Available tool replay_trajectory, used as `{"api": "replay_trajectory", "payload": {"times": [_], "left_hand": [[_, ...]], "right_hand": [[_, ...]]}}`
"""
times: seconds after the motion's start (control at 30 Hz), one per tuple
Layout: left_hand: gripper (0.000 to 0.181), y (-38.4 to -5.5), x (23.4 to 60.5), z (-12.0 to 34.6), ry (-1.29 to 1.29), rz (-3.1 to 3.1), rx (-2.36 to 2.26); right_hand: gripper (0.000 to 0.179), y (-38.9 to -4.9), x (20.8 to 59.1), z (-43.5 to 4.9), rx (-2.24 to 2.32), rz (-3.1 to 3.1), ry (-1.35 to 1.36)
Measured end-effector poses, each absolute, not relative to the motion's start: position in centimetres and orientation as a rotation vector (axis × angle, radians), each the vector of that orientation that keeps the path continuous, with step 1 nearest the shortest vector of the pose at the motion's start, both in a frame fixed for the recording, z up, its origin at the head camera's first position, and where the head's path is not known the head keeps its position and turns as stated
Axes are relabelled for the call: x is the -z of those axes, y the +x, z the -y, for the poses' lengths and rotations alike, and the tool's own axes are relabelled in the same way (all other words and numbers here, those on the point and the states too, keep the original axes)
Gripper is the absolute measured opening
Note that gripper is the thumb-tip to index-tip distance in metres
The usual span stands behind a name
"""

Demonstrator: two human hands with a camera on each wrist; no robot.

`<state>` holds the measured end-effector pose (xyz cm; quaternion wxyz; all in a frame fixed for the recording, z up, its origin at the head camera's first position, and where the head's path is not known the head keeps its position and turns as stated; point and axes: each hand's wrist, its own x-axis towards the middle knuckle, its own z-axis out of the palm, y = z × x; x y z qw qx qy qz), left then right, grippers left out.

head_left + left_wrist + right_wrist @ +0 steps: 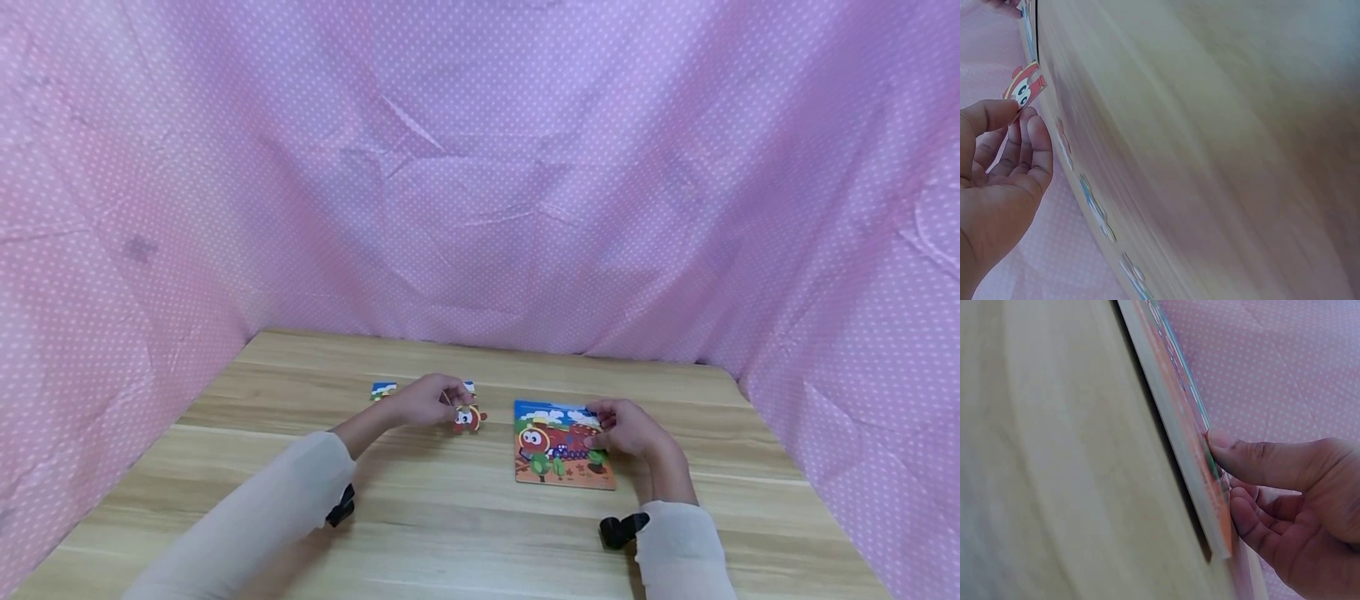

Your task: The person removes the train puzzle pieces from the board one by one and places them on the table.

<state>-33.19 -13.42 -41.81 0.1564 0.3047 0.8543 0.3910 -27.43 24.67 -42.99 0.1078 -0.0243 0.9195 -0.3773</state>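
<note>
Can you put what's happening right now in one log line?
left hand: pinches red puzzle piece with eyes | right hand: holds puzzle board by right side | other pieces: on table

Puzzle piece (467, 419): red, yellow band, white cartoon eyes; pinched by left hand (429, 401). Square puzzle board (553, 447): face up on worktop (450, 525), red big-eyed character, blue sky, white clouds, orange ground; right hand (630, 430) at right side. Loose pieces (383, 390): beyond left hand.

Pink dotted cloth (480, 208) walling three sides of a wood-grain tabletop (450, 533) shows a curtained booth.
</note>
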Motion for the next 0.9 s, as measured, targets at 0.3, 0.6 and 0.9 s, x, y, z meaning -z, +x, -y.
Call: {"api": "replay_trajectory", "payload": {"times": [0.3,0.6,0.9], "left_hand": [[0.024,-32.5,41.6,15.6,0.841,-2.479,-1.093],[0.024,-32.5,41.3,18.1,0.877,-2.494,-1.116],[0.021,-32.6,41.2,20.6,0.839,-2.536,-1.097]], "right_hand": [[0.055,-27.4,43.1,-24.7,1.106,-2.718,-0.083],[0.054,-27.6,43.2,-24.7,1.114,-2.712,-0.061],[0.055,-27.5,43.1,-24.7,1.109,-2.716,-0.065]]}}
